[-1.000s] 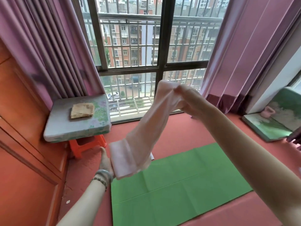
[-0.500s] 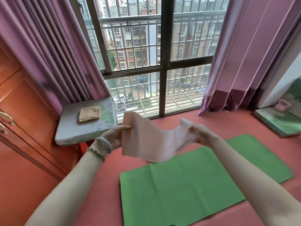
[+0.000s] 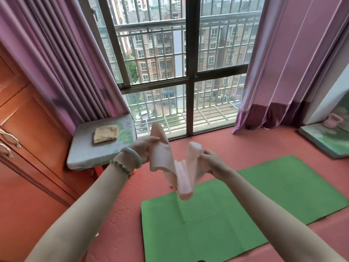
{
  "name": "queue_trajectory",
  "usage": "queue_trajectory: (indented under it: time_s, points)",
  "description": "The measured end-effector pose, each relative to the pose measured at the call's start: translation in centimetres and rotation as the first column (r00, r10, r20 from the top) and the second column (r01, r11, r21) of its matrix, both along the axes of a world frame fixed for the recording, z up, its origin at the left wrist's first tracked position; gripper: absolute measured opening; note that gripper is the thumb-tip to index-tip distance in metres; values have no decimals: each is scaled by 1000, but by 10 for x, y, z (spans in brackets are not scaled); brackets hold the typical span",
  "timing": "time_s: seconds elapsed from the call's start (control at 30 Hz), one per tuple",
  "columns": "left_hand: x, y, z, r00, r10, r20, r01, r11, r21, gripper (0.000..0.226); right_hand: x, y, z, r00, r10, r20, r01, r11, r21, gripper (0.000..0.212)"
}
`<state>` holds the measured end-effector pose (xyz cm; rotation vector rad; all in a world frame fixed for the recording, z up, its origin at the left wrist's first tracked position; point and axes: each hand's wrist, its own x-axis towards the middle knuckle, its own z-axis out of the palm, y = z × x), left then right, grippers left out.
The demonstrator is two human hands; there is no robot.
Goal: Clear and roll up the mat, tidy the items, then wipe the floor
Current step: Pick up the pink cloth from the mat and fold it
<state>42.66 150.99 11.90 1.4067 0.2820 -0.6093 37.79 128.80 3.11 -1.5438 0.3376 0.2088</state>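
A folded tan cloth [image 3: 106,134] lies on a grey cushioned stool [image 3: 85,154] at the left. Just right of it, the left hand [image 3: 145,148] pinches one end of a soft pale-pink cloth [image 3: 175,171]. The right hand [image 3: 211,161] grips the other end. The cloth's middle sags in folds above a flat green foam mat [image 3: 245,205], spread on the red floor [image 3: 117,214]. Far right sits what may be a small pink kettlebell [image 3: 333,120].
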Motion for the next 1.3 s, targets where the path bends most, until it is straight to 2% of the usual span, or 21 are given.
queue_trajectory:
  time_s: [0.1, 0.17, 0.23, 0.3, 0.33, 0.37, 0.43, 0.47, 0.53, 0.57, 0.6, 0.67, 0.73, 0.77, 0.83, 0.9, 0.93, 1.03, 1.1, 1.2, 1.3]
  points:
    - [-5, -15, -9, 1000, 29, 0, -28, 994, 103, 9, 2, 21, 26, 986, 108, 130, -105, 994, -30, 11]
    - [-8, -26, -15, 999, 41, 11, -42, 991, 130, 19, 3, 36, 39, 965, 163, 206, -145, 984, -102, 14]
    - [-10, -33, -15, 999, 37, 16, -38, 997, 70, 33, 5, 48, 45, 931, 234, 281, -171, 958, -232, 6]
    - [-11, -36, -13, 1000, 5, 22, -4, 999, -40, 59, 5, 54, 48, 894, 320, 314, -210, 918, -337, 13]
    - [-12, -37, -12, 999, -21, 32, 22, 999, -36, 70, 3, 54, 49, 878, 372, 303, -259, 899, -353, 12]
    - [-11, -38, -12, 998, -29, 51, 30, 999, -14, 68, 1, 53, 52, 861, 426, 278, -321, 879, -352, 7]
    - [-12, -41, -15, 995, 9, 96, -18, 995, 97, 33, -2, 44, 58, 848, 460, 261, -407, 883, -234, 7]
    - [-13, -43, -15, 994, 34, 101, -50, 986, 161, 20, -2, 38, 59, 878, 394, 272, -381, 919, -103, 14]
    - [-15, -43, -15, 997, 47, 67, -59, 978, 199, 12, 3, 18, 55, 966, 100, 239, -141, 977, 159, 16]
    - [-15, -44, -13, 998, 31, 49, -39, 985, 170, 14, 7, 6, 46, 982, -33, 184, -2, 982, 186, 16]
    - [-15, -44, -12, 1000, -1, 30, -3, 991, 135, 19, 10, -5, 34, 989, -100, 109, 85, 987, 139, 21]
    - [-18, -44, -3, 997, -74, 20, 73, 995, 66, 26, 9, -21, 6, 991, -85, -107, 93, 993, 72, 34]
    - [-19, -46, 3, 992, -119, 42, 118, 993, 18, 33, 4, -26, -19, 956, 10, -293, 55, 976, 212, 47]
    - [-20, -47, 4, 989, -135, 54, 135, 991, -4, 37, 2, -25, -29, 944, 85, -317, 32, 937, 347, 53]
    - [-22, -49, 6, 985, -161, 68, 165, 985, -47, 40, -1, -18, -43, 935, 237, -264, -19, 777, 629, 64]
    - [-24, -51, 4, 979, -185, 81, 192, 979, -76, 36, -4, -10, -49, 937, 260, -232, 4, 658, 753, 69]
    - [-22, -50, 3, 978, -188, 85, 195, 978, -78, 34, -6, -7, -48, 946, 235, -224, 24, 638, 770, 68]
    - [-12, -38, -4, 986, -146, 85, 151, 987, -56, 20, -7, -12, -44, 978, 105, -181, 69, 653, 754, 62]
    - [-2, -27, -18, 993, -83, 81, 82, 997, 17, 22, -7, -20, -41, 977, 28, -212, 126, 727, 676, 52]
    - [6, -14, -45, 997, -58, 45, 52, 992, 119, 32, -4, -27, -27, 970, -34, -241, 141, 885, 445, 13]
    - [7, -12, -64, 998, -56, 14, 54, 992, 118, 29, 7, -24, -14, 976, -147, -163, 170, 976, 133, 17]
